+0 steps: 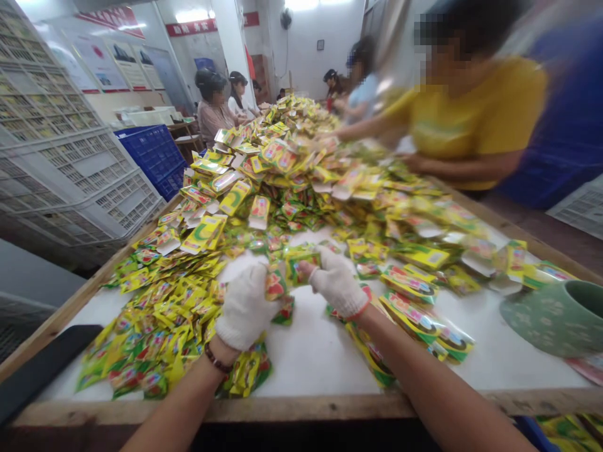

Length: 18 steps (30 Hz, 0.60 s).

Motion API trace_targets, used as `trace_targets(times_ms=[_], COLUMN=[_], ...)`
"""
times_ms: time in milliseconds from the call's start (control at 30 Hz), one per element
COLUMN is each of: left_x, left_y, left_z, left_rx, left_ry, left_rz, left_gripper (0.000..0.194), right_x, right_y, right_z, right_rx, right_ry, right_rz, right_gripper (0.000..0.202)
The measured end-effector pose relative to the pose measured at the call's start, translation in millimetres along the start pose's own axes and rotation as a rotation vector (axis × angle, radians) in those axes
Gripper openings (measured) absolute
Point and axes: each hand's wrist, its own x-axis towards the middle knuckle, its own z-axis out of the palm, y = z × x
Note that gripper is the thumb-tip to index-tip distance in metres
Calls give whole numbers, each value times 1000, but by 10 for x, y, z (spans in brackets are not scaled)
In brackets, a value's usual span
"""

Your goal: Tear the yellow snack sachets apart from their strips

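Observation:
White knit gloves cover both my hands above the table's white top [311, 358]. My left hand [247, 304] is closed on a small yellow-green packet [276, 284] with a red picture, pinched at the thumb. Close beside it, my right hand [340, 282] grips a yellow-green packet [299, 262] between bare-looking fingertips and thumb. Many loose small packets [164, 320] lie heaped around my left hand. Flat yellow cartons [407, 282] with printed fronts lie to the right of my right hand, some under my forearm.
A tall mound of cartons and packets [282, 150] fills the table's far part. A green patterned cup [551, 317] stands at right, a black object [51, 364] at left. White crates [80, 163] and a blue crate [153, 157] stand left. A person in yellow [471, 125] reaches in from the right.

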Motion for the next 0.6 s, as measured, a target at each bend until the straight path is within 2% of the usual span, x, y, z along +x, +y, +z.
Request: trace_targets(times_ms=[167,300,433,500,600], left_x=[-36,-31,-22,-16,-11], left_y=[-20,-41,9,39,58], left_z=[-20,-20,-44,-59,-62], left_rx=[-37,-87,-110,-101,-81], left_ry=[-14,-54,-101,-124,-118], left_rz=[55,94,90,92,105], left_gripper=[39,35,34,34,34], right_x=[1,0,-9,-9,-6], right_y=[46,27,4,8,23], right_z=[-52,-175,-237,-240,-220], right_rx=[-106,-130,-130,-153,-155], right_ry=[-158,-275,-290,-338,-362], right_rz=[-107,-66,-44,4,31], right_gripper=[15,11,17,21,17])
